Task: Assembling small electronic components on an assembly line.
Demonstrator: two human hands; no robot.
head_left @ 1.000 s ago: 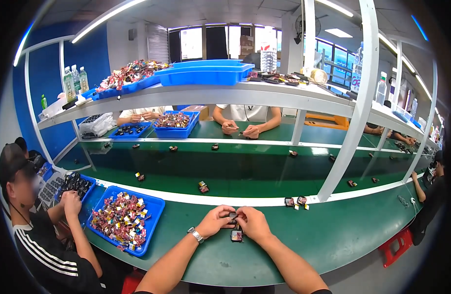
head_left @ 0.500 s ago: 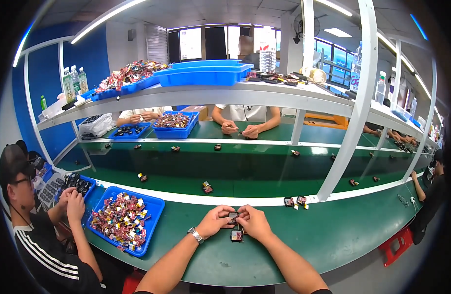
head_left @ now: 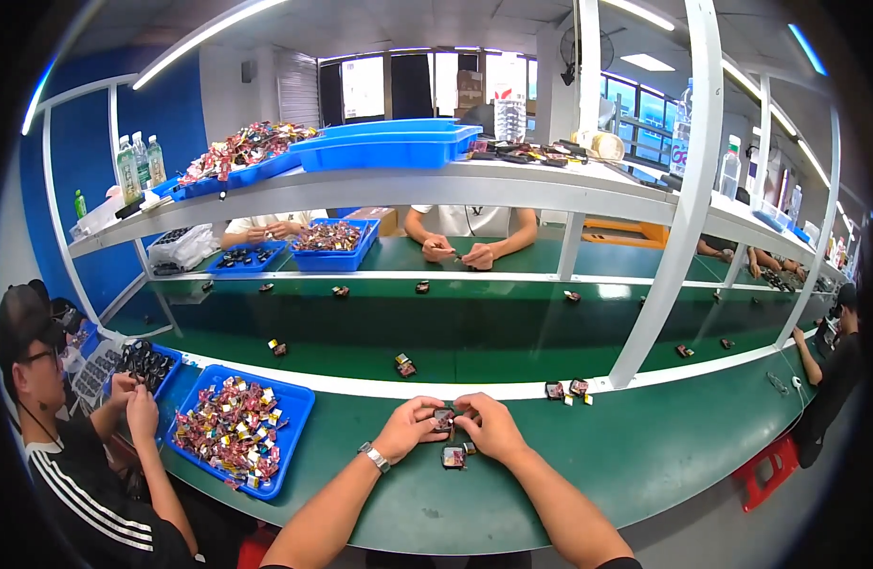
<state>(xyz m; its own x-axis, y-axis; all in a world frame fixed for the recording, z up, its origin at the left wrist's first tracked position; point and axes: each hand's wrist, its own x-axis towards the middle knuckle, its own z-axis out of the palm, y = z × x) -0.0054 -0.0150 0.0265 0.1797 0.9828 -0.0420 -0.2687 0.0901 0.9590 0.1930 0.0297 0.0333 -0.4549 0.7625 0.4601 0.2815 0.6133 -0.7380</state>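
Between my two hands, just above the green bench (head_left: 579,474), is a small black case with a reddish circuit board (head_left: 444,419) showing in it. My left hand (head_left: 408,431) has its fingers closed on the case's left side; a watch sits on that wrist. My right hand (head_left: 491,427) grips the right edge with thumb and fingertips. Just nearer to me, a second small black case (head_left: 454,457) with a board inside lies on the bench, a yellowish piece at its side. To the left stands a blue tray (head_left: 302,417) heaped with red boards bearing white and yellow pieces.
More small units (head_left: 567,390) rest at the bench's far edge on the right, by a white shelf post (head_left: 659,237). Others lie on the green belt (head_left: 493,337) beyond. A co-worker (head_left: 86,455) sits at left; several people work across and at right.
The reddish board now shows in the case between my hands, where a greyish face showed before. My hands have stayed nearly in place. The whole view has shifted slightly.
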